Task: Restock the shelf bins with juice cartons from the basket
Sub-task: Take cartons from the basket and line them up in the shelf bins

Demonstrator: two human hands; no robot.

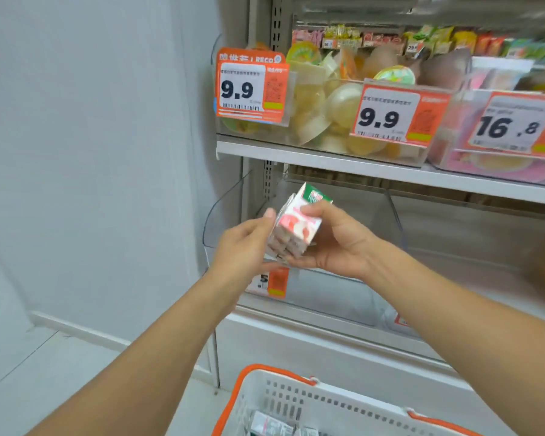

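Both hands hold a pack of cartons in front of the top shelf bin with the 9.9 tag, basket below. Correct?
Not quite. In the head view, the hands hold the pack in front of the lower, clear bin, under the shelf with the 9.9 tags. The basket is below.

Glossy printed cartons [291, 229], clear smooth plastic bin [343, 291], matt white perforated plastic basket [296, 401].
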